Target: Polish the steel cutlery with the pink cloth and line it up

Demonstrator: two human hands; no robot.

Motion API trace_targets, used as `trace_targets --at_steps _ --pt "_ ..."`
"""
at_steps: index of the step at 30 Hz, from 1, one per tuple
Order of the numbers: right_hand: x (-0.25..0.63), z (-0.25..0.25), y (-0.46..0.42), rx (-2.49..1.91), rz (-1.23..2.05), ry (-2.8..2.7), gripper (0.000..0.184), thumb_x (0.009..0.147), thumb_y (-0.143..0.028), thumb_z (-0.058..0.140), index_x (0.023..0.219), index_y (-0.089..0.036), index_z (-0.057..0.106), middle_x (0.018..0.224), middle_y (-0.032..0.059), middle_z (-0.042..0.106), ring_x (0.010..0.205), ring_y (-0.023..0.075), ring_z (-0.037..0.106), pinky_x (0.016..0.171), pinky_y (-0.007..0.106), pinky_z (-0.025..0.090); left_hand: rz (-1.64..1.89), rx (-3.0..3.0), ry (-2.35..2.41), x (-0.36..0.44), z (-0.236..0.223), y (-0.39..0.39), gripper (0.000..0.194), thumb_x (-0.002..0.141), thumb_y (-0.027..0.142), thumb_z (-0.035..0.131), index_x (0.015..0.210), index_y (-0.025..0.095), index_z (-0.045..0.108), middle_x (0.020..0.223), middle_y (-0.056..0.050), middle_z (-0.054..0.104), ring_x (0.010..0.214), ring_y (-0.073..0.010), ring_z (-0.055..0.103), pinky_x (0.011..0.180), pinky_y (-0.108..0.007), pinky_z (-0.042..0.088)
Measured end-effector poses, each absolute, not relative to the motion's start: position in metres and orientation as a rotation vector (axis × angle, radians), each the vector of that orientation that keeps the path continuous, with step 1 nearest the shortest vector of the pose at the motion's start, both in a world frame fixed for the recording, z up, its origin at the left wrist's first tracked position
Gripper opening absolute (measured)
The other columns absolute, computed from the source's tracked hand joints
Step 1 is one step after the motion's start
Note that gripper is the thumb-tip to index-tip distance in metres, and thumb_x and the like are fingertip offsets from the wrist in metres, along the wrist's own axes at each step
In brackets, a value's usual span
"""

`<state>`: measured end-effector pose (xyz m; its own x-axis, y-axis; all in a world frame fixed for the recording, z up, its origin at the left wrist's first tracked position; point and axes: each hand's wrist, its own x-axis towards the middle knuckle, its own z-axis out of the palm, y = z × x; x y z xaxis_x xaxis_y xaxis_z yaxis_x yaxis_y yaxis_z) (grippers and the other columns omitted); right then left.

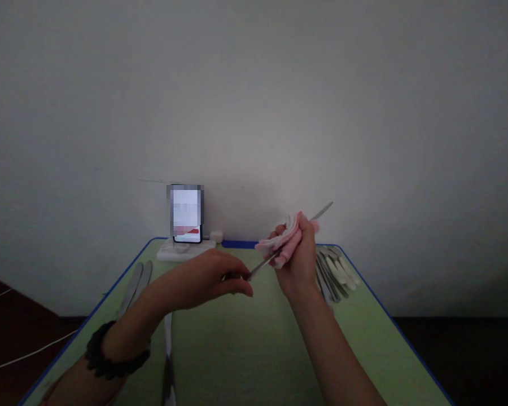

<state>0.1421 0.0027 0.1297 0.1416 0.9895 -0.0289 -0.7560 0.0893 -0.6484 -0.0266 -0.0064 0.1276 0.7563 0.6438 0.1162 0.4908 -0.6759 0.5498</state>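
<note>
My left hand (214, 279) pinches the handle end of a long metal table knife (322, 213) that slants up to the right above the green table (245, 349). My right hand (298, 259) is closed round a pink cloth (284, 235), and the cloth is wrapped about the middle of the knife. The blade tip sticks out past the cloth toward the wall. A dark beaded bracelet (110, 355) circles my left wrist.
Several pieces of metal cutlery (334, 270) lie in a heap at the right of the table. Two knives (136, 282) lie at the left, another (168, 344) under my left forearm. A phone (187, 217) stands on a white stand at the far edge. White cables trail at left.
</note>
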Motion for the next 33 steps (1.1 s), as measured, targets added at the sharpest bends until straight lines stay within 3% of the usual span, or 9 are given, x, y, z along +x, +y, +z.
trace_targets --at_steps 4,9,13,18,22,27,29,33 --pt "0.136 0.127 0.001 -0.602 1.400 -0.475 0.036 0.080 -0.049 0.055 0.062 -0.021 0.040 0.044 -0.0089 0.041 0.033 0.0074 0.034 0.032 0.020 0.031 0.349 2.468 0.936 -0.025 0.128 -0.007 0.035 0.089 0.046 0.053 0.079 0.017 0.069 0.068 -0.001 0.065 0.060 -0.0122 0.057 0.056 -0.020 0.035" --pt "0.139 0.129 0.002 -0.663 1.366 -0.485 0.034 0.077 -0.049 0.058 0.066 -0.022 0.040 0.046 -0.0090 0.043 0.035 0.0071 0.036 0.034 0.020 0.034 0.290 2.467 0.969 -0.027 0.128 -0.006 0.035 0.090 0.045 0.051 0.080 0.017 0.069 0.068 -0.001 0.066 0.059 -0.0121 0.055 0.055 -0.021 0.032" --pt "0.142 0.128 0.003 -0.702 1.330 -0.610 0.033 0.073 -0.045 0.063 0.065 -0.022 0.041 0.045 -0.0100 0.040 0.035 0.0058 0.034 0.032 0.017 0.030 0.376 2.477 1.047 -0.034 0.129 -0.003 0.036 0.091 0.044 0.047 0.075 0.017 0.064 0.061 0.001 0.059 0.054 -0.0117 0.050 0.053 -0.022 0.030" --pt "0.142 0.119 0.002 -0.984 1.356 -0.878 0.034 0.071 -0.053 0.059 0.069 -0.021 0.049 0.050 -0.0064 0.047 0.038 0.0088 0.041 0.033 0.021 0.036 0.670 2.408 1.198 -0.039 0.134 -0.002 0.038 0.092 0.044 0.040 0.070 0.018 0.055 0.060 0.002 0.050 0.055 -0.0127 0.045 0.053 -0.024 0.030" --pt "0.139 0.111 0.000 -1.110 1.341 -1.225 0.031 0.074 -0.050 0.058 0.077 -0.019 0.053 0.055 -0.0054 0.048 0.044 0.0096 0.044 0.038 0.021 0.037 0.970 2.192 1.241 -0.041 0.137 -0.002 0.033 0.091 0.047 0.042 0.085 0.019 0.058 0.073 0.000 0.056 0.065 -0.0154 0.050 0.059 -0.026 0.037" --pt "0.127 0.104 -0.004 -1.034 1.234 -1.545 0.022 0.082 -0.041 0.050 0.078 -0.019 0.052 0.058 -0.0056 0.043 0.051 0.0087 0.041 0.048 0.020 0.035 1.276 1.734 0.987 -0.034 0.130 -0.003 0.036 0.091 0.048 0.044 0.111 0.020 0.056 0.102 -0.005 0.062 0.096 -0.0194 0.056 0.085 -0.032 0.042" --pt "0.122 0.100 -0.005 -1.056 1.199 -1.636 0.020 0.084 -0.037 0.047 0.075 -0.020 0.050 0.057 -0.0060 0.040 0.050 0.0085 0.039 0.048 0.021 0.032 1.366 1.528 0.827 -0.027 0.127 -0.003 0.031 0.091 0.045 0.046 0.101 0.019 0.059 0.094 -0.004 0.061 0.092 -0.0182 0.056 0.087 -0.032 0.043" --pt "0.116 0.094 -0.008 -1.066 1.107 -1.815 0.019 0.083 -0.027 0.045 0.066 -0.020 0.044 0.056 -0.0053 0.042 0.051 0.0088 0.039 0.051 0.022 0.030 1.553 1.077 0.697 -0.015 0.129 -0.001 0.021 0.088 0.031 0.051 0.072 0.017 0.057 0.072 0.001 0.054 0.071 -0.0130 0.053 0.070 -0.026 0.047"
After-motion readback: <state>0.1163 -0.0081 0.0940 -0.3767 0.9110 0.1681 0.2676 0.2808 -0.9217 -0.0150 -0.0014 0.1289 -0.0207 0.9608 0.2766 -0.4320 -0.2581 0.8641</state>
